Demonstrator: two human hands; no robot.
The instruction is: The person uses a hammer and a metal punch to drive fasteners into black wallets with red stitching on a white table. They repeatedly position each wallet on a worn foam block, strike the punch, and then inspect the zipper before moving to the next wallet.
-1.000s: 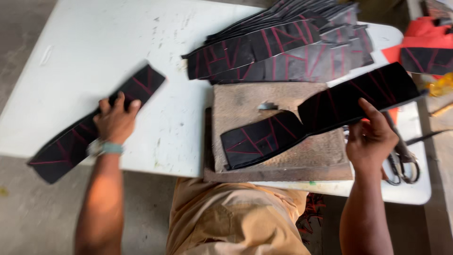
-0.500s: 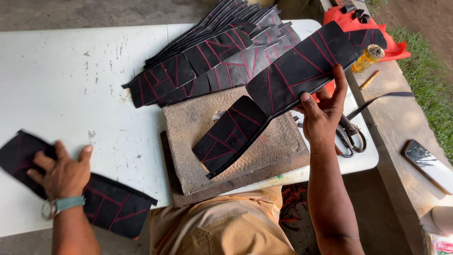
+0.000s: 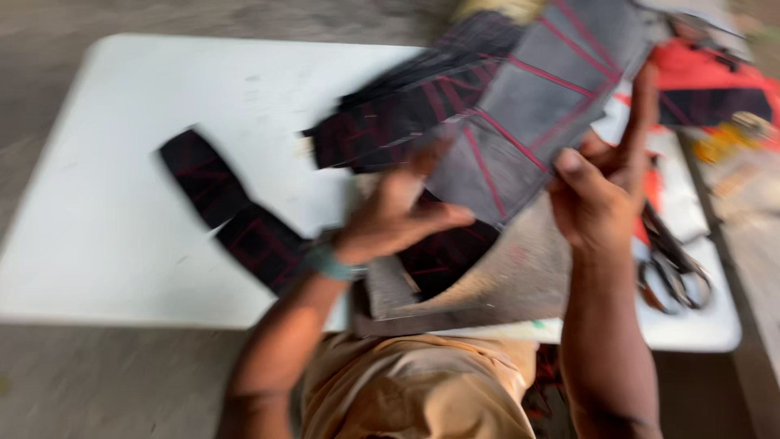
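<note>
Spanning the view, a white table [image 3: 122,203] bears a brown board [image 3: 520,284]; above it, a dark red-lined strip [image 3: 536,106] is lifted, gripped by the right hand [image 3: 605,191]; left hand [image 3: 398,215] touches its lower edge, fingers loosely spread; scissors [image 3: 674,268] beside.

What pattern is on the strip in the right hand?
Dark grey strip crossed by thin red lines, seen in the head view.

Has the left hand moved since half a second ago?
Yes. The left hand left the table's left part and now sits over the brown board mid-table.
</note>
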